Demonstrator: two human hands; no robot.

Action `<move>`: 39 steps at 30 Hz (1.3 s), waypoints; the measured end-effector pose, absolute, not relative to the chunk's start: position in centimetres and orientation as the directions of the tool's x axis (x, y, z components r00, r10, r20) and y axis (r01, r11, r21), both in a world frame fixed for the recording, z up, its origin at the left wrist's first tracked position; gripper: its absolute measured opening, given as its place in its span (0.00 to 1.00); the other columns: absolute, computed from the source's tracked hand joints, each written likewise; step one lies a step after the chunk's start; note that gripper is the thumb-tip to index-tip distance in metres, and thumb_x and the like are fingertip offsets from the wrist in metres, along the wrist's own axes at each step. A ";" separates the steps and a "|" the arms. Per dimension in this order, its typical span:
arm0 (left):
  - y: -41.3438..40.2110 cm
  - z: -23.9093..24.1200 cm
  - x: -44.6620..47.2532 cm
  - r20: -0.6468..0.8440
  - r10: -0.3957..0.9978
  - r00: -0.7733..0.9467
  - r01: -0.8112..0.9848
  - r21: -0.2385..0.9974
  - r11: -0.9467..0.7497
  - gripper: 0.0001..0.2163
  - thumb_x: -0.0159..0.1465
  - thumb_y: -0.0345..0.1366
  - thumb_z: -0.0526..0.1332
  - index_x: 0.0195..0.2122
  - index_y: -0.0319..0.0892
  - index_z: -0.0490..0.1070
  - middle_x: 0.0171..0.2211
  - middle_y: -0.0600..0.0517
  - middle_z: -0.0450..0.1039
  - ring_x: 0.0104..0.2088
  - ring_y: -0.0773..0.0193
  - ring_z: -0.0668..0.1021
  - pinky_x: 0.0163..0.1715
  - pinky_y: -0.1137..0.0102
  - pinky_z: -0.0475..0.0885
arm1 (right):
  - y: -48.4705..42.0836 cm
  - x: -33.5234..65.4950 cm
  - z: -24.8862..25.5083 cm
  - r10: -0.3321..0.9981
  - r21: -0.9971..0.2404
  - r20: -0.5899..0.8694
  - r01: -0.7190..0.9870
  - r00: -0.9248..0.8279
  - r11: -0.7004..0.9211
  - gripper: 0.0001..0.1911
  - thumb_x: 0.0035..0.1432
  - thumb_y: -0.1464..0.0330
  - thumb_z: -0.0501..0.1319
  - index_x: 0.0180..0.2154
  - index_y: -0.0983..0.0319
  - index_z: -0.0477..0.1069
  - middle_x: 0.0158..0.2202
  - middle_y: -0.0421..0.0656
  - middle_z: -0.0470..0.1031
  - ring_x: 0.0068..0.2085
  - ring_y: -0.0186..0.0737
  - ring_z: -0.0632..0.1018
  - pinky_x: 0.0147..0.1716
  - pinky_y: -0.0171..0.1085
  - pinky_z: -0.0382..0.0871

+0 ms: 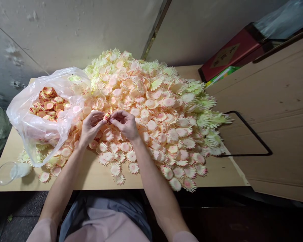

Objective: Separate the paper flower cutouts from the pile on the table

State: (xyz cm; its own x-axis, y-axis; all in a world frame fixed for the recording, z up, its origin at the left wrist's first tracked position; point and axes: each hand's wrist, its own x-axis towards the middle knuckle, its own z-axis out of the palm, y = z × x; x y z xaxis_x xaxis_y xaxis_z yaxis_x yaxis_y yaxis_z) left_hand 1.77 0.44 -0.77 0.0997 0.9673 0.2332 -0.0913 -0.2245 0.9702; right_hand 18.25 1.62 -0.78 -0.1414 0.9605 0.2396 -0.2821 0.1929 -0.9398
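Between the fingertips of both hands is a small petal piece [106, 117], yellowish with red edges. My left hand [93, 124] pinches it from the left, and my right hand [124, 123] from the right. Both hands are just above a large heap of flower-shaped petal pieces [164, 102], cream and pink with jagged rims, some red-tipped and some pale green. Left of my left hand, a clear plastic bag [22, 101] lies opened. Inside it are several curled red-and-yellow petal pieces [49, 105].
The heap spreads over a light wooden table [103, 176]. A glass [6, 173] with something white in it is at the left front corner. At the right stand a cardboard sheet [275, 111], a black metal bar [255, 132] and a red box [232, 53]. A wall [65, 30] rises behind.
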 end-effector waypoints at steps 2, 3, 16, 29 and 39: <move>0.5 -0.7 1.7 0.240 0.964 0.113 -0.080 0.969 -0.232 0.19 0.58 0.43 0.70 0.47 0.44 0.71 0.47 0.46 0.78 0.47 0.60 0.80 0.49 0.65 0.76 | 1.7 18.2 -1.1 0.962 -0.942 0.243 -0.267 -0.123 0.204 0.16 0.48 0.58 0.72 0.32 0.59 0.70 0.32 0.39 0.75 0.35 0.35 0.78 0.40 0.38 0.76; 0.5 -0.7 1.6 0.249 0.961 0.118 -0.069 0.968 -0.243 0.18 0.59 0.42 0.69 0.49 0.44 0.71 0.48 0.46 0.77 0.48 0.60 0.80 0.50 0.66 0.76 | 1.8 18.2 -1.2 0.962 -0.943 0.245 -0.261 -0.121 0.208 0.15 0.48 0.59 0.71 0.31 0.59 0.69 0.33 0.39 0.74 0.35 0.35 0.77 0.40 0.37 0.75; 0.7 -1.1 1.7 0.277 0.960 0.037 -0.032 0.961 -0.276 0.12 0.63 0.40 0.64 0.47 0.45 0.70 0.45 0.48 0.75 0.42 0.67 0.79 0.45 0.71 0.77 | 1.6 17.6 -1.2 0.946 -0.942 0.296 -0.201 -0.133 0.267 0.17 0.53 0.57 0.67 0.27 0.58 0.61 0.34 0.41 0.72 0.38 0.36 0.74 0.40 0.37 0.72; 0.4 -0.8 2.0 0.214 0.977 0.023 -0.079 0.974 -0.212 0.11 0.62 0.41 0.66 0.43 0.43 0.72 0.41 0.49 0.76 0.42 0.65 0.80 0.46 0.68 0.78 | 1.7 17.9 -1.2 0.954 -0.952 0.240 -0.234 -0.178 0.195 0.16 0.49 0.58 0.71 0.32 0.59 0.69 0.33 0.39 0.75 0.35 0.35 0.77 0.39 0.36 0.75; 0.0 -0.4 2.2 0.250 0.960 0.127 -0.066 0.968 -0.243 0.12 0.64 0.42 0.64 0.46 0.42 0.72 0.42 0.47 0.77 0.44 0.62 0.81 0.51 0.65 0.76 | 1.8 17.9 -1.3 0.963 -0.959 0.236 -0.193 -0.128 0.209 0.17 0.47 0.57 0.72 0.31 0.59 0.69 0.30 0.37 0.74 0.32 0.34 0.77 0.35 0.35 0.74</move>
State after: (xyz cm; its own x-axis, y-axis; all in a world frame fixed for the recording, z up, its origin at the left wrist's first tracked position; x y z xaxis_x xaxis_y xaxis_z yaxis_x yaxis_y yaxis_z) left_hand 2.16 0.05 -0.38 0.1266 0.9599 0.2500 -0.0658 -0.2433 0.9677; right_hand 17.92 1.76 -1.31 -0.1280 0.9633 0.2361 -0.1934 0.2093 -0.9585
